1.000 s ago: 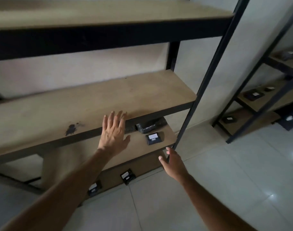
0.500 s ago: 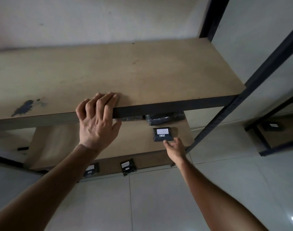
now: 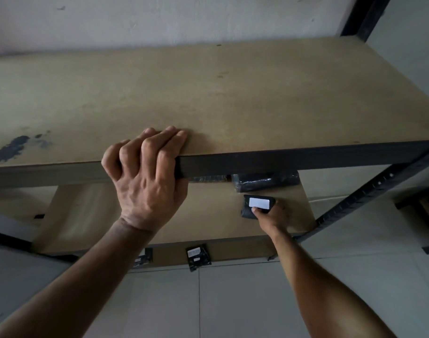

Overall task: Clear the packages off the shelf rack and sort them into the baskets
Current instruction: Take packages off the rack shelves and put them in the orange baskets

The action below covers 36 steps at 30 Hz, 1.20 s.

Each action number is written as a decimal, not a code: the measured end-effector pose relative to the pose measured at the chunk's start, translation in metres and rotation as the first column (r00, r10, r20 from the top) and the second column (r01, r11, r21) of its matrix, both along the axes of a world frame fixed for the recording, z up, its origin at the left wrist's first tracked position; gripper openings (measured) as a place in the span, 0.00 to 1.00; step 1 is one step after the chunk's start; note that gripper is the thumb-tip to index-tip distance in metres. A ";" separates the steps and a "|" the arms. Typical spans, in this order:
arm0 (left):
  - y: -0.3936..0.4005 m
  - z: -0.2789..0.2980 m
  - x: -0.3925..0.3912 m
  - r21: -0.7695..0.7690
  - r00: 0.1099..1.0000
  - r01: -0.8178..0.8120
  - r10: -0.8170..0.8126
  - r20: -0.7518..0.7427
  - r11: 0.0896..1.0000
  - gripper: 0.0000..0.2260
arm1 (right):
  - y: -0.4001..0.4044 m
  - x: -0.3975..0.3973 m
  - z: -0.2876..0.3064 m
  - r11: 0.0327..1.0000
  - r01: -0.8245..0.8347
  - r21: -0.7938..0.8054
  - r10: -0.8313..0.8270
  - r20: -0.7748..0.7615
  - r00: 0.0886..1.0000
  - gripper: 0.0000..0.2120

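Left hand (image 3: 147, 181) grips the upper shelf board's (image 3: 233, 98) front edge, fingers curled over it. Right hand (image 3: 272, 215) pinches a small black labelled package (image 3: 257, 206) (white label up) near the lower shelf board's (image 3: 135, 215) right edge.

It was dim where I stood. Soft light fell on the top board (image 3: 233, 98), and the shelf below (image 3: 140, 215) sat in shadow. The white label (image 3: 259, 202) shone brightest. My left hand (image 3: 147, 176) looked sharp, but the low corners went blurry. The straight black post (image 3: 369, 193) looked slanted near the edge.
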State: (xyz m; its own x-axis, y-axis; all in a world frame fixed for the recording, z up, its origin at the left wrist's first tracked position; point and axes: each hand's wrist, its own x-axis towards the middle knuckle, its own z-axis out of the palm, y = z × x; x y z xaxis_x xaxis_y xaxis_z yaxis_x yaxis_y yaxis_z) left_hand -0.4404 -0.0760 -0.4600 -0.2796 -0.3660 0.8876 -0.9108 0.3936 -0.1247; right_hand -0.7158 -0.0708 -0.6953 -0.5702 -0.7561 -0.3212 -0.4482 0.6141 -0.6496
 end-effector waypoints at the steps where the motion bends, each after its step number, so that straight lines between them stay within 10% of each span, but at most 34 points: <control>1: 0.000 0.000 0.000 -0.001 1.000 -0.001 0.001 0.000 1.000 0.17 | 0.001 -0.002 0.001 0.999 0.009 -0.038 -0.006 0.069 0.998 0.28; 14: 0.016 0.015 0.006 0.243 0.996 -0.007 -0.014 0.085 0.970 0.26 | 0.099 0.024 0.094 0.948 0.007 -0.320 0.176 0.538 0.824 0.10; 22: 0.064 0.098 0.042 0.736 0.929 0.105 -0.329 0.167 0.668 0.33 | 0.171 0.098 0.237 0.906 0.016 -0.422 0.247 0.561 0.790 0.16; 36: 0.175 0.165 0.421 0.888 0.970 0.016 -0.221 0.097 0.460 0.33 | 0.202 0.412 0.381 0.822 -0.089 -0.562 0.446 0.541 0.713 0.07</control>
State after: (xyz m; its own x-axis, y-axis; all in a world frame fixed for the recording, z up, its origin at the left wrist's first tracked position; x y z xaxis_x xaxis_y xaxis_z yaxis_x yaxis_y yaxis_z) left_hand -0.0190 0.0993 -0.2954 -0.4910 -0.8699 0.0476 -0.8475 0.4895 0.2054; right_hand -0.3036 0.1308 -0.3145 -0.1158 -0.9896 -0.0848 0.0783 0.0760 -0.9940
